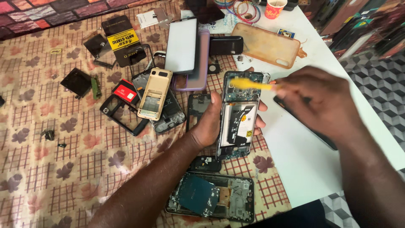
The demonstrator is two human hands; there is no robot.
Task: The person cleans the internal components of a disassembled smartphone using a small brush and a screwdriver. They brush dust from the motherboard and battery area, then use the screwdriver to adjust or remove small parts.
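My left hand (209, 122) grips an opened smartphone (238, 118) from its left side, back cover off, showing a white battery and a circuit board at the top. My right hand (318, 101) holds a thin yellow tool (249, 84), blurred, with its tip over the top part of the phone's board. Both hands hover just above the table near its middle.
Around lie a gold keypad phone (155, 93), a white phone (181, 45) on a purple case (201, 67), a clear orange case (265, 44), a dismantled phone frame (213, 196), black frames and small parts. A red paper cup (275, 8) stands at the back. The white table edge (363, 126) runs along the right.
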